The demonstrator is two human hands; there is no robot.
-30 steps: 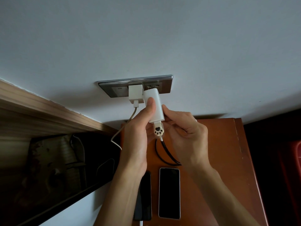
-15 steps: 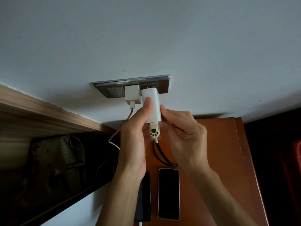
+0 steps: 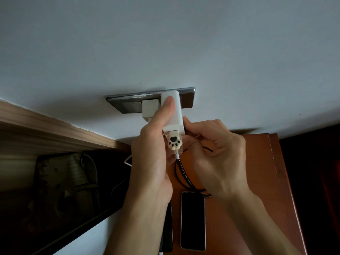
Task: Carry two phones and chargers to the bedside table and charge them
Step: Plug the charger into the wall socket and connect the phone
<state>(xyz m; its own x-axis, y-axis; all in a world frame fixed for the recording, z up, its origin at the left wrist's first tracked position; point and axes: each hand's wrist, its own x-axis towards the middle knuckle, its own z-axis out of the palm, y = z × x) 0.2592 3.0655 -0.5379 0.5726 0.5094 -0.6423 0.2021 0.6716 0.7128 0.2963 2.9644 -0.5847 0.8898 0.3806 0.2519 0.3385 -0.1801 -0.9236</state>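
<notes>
A tall white charger (image 3: 177, 115) is pressed against the grey wall socket plate (image 3: 186, 100), right beside a smaller white charger (image 3: 150, 110) plugged in there. My left hand (image 3: 152, 159) grips the tall charger with its thumb along the front. My right hand (image 3: 219, 155) pinches the charger's lower right side. A paw-print cable plug (image 3: 174, 142) sits in its base, with a black braided cable (image 3: 185, 175) running down. Two phones lie on the brown bedside table (image 3: 257, 181): one (image 3: 192, 220) in full view, the other (image 3: 168, 230) mostly behind my left forearm.
A wooden ledge (image 3: 55, 133) runs along the wall on the left, with a dark gap and a bag-like object (image 3: 70, 181) below it. A white cable (image 3: 128, 160) hangs from the smaller charger. Right of the table lies dark floor.
Both hands have pushed the tall charger up and in toward the socket plate; its top now covers the plate's upper part. The phones have not moved.
</notes>
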